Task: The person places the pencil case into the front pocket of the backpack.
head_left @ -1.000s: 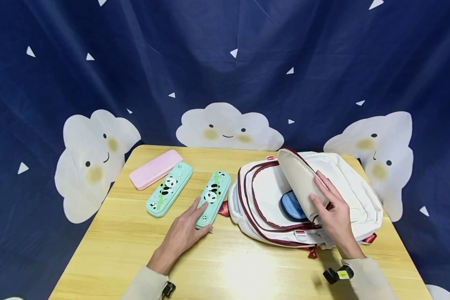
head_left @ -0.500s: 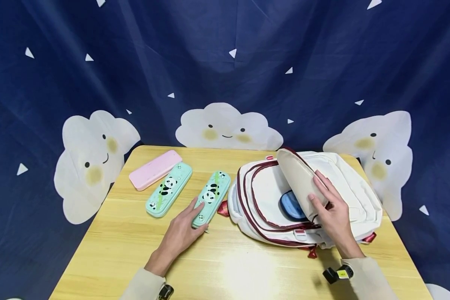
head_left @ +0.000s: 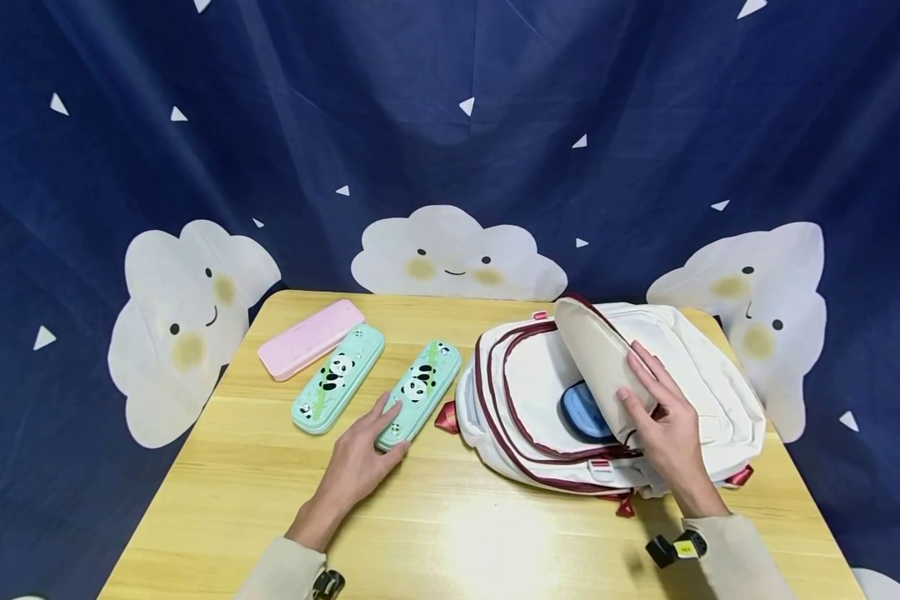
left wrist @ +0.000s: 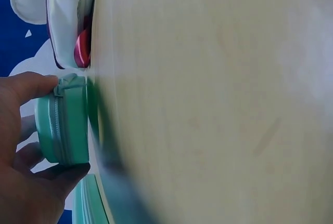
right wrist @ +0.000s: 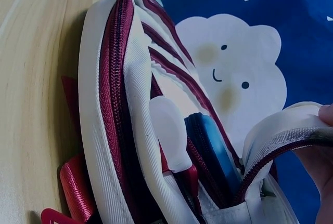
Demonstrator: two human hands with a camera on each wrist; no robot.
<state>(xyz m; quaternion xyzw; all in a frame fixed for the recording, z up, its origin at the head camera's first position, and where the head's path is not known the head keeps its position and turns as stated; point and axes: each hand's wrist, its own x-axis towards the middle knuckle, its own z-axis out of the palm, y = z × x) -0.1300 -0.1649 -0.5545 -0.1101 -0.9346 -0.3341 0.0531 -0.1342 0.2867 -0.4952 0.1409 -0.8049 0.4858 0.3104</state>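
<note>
The green panda pencil case point(head_left: 418, 394), lying on the desk point(head_left: 450, 533) just left of the white backpack point(head_left: 712, 392), is gripped at its near end by the left hand point(head_left: 360, 462), while the right hand point(head_left: 663, 417) holds the backpack's flap point(head_left: 596, 367) open over a blue case point(head_left: 581, 410).

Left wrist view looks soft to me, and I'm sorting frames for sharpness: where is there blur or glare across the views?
Left wrist: table washed out and smeared, mint pencil case fairly sharp. Head: sharp, glare patch on the tabletop near the front edge. Right wrist: backpack zipper crisp, dim.
</note>
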